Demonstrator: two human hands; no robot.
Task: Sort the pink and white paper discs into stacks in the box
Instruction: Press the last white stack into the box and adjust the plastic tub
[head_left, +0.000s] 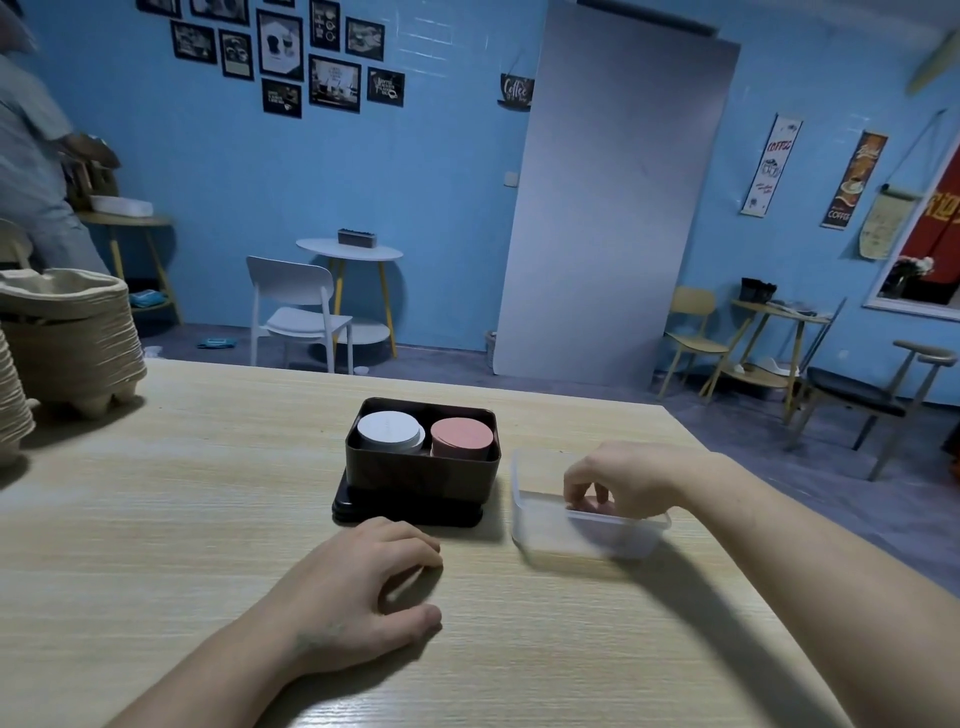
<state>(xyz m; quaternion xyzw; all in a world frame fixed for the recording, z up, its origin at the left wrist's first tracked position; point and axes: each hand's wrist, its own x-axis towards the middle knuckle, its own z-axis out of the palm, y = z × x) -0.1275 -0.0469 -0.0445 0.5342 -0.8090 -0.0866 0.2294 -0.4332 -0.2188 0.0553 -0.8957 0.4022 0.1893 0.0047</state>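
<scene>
**Two stacks seated in the tin; clear tub nearly emptied**

A dark tin box (423, 470) is taken as the landmark. Inside it, two stacks are seen side by side: white discs (389, 428) in the left half and pink discs (461, 436) in the right half. Both rise to about the rim and lie close to touching. The box appears to be set on its own black lid (405, 512), which juts out beneath its near edge.

Just right of the box a clear plastic container (587, 535) is placed. No loose disc can be made out in it, though its see-through walls leave this uncertain.

The right hand (628, 478) is held over that container with its fingers curled down at the near rim. Whether a disc, the rim or nothing is pinched cannot be told. The left hand (358, 582) is rested on the table (208, 493) just in front of the box, fingers loosely bent, nothing held.

The discs are judged to be very light, thin and easily bent or creased. They are best pinched by the edge or lifted as a squared bundle, since a nudged stack would be fanned out readily.

Far left of the box, moulded-pulp trays (72, 338) are piled.
</scene>
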